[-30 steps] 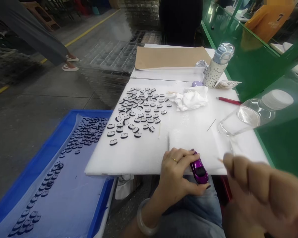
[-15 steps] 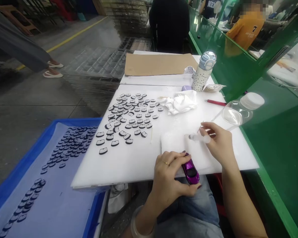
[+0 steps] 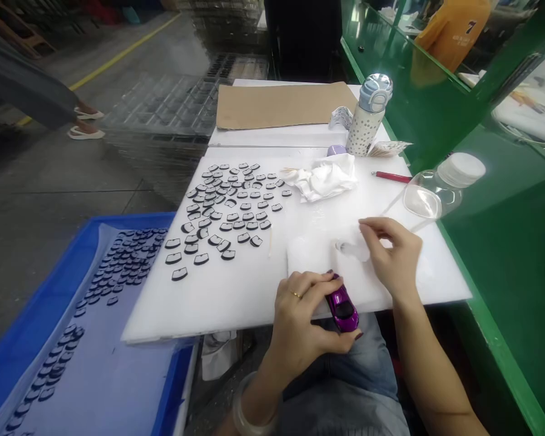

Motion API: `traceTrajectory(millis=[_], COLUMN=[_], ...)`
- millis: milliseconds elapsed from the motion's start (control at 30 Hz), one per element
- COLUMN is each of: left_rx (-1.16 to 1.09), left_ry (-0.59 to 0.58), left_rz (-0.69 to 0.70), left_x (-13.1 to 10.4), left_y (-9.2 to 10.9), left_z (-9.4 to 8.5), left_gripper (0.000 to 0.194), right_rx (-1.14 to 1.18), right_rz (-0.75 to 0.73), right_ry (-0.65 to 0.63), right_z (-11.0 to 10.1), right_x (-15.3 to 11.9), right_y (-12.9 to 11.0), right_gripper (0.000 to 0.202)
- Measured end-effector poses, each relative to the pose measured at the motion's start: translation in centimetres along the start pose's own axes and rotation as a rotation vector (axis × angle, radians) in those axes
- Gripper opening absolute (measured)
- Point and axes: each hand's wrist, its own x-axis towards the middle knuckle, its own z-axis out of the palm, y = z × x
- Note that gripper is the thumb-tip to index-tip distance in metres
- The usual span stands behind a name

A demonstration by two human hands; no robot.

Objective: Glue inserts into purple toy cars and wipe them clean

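"White and smooth, my table [image 3: 236,303] bore a flat sheet of brown cardboard [image 3: 284,106] at its far end."

"What was in your left hand?"

"My left hand [image 3: 302,312] pinched a car [image 3: 344,310] between thumb and fingers. It was glossy purple, rounded, with a dark window, and it sat at the table's near edge, just in front of my lap [image 3: 358,375]."

"And the right?"

"My right hand [image 3: 393,254] was above the table, thumb and forefinger pressed together at the tips. Whether anything thin was between them, I couldn't tell. Near it was a clear tube [image 3: 345,247], too blurred to make out."

"What lay around?"

"Small, curved, dark-edged parts [image 3: 179,274] were scattered on the left side, some overlapping. More parts crowded a blue tray [image 3: 72,261] beside the table. Beyond my hands were crumpled tissue [image 3: 327,178], a slim red pen [image 3: 393,177], a clear bottle [image 3: 436,194] with a white cap, and a dotted flask [image 3: 367,124]."
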Motion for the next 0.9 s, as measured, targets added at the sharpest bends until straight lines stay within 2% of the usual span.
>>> traceTrajectory(millis=[67,100,167,233,300,433,600,767,833,900], left_rx=[0.0,-0.001,0.0,0.006,0.012,0.013,-0.004,-0.01,-0.01,-0.004], left_ry=[0.002,0.001,0.002,0.004,0.011,0.019,0.001,0.02,0.018,0.012], left_rz=[0.003,0.004,0.003,-0.004,-0.005,-0.007,-0.008,-0.017,-0.018,-0.021], left_x=[0.1,0.1,0.1,0.1,0.1,-0.1,-0.1,0.0,0.1,0.1], left_y=[0.1,0.1,0.2,0.2,0.2,0.1,0.1,0.2,0.3,0.3], left_z=[0.0,-0.1,-0.1,0.0,0.1,0.2,0.1,0.1,0.1,0.1], left_gripper=[0.057,0.057,0.057,0.058,0.057,0.058,0.059,0.055,0.054,0.053], right_rx=[0.142,0.23,0.355,0.378,0.361,0.345,0.311,0.384,0.407,0.466], right_rz=[-0.05,-0.072,-0.1,-0.111,-0.12,-0.129,-0.146,-0.148,-0.144,-0.145], right_ry=[0.148,0.183,0.101,-0.046,-0.113,-0.141,-0.006,-0.19,-0.195,-0.121], right_z=[-1.0,-1.5,-2.5,-3.0,-3.0,-2.5,-2.8,-2.3,-2.0,-2.1], right_x=[-1.7,-2.7,-4.8,-6.4,-7.4,-7.8,-7.8,-7.8,-7.8,-7.8], right_y=[-1.2,-1.8,-2.9,-3.4,-3.6,-3.5,-3.7,-3.9,-3.9,-3.8], right_gripper=[0.014,0.02,0.031,0.038,0.04,0.039,0.039,0.039,0.038,0.034])
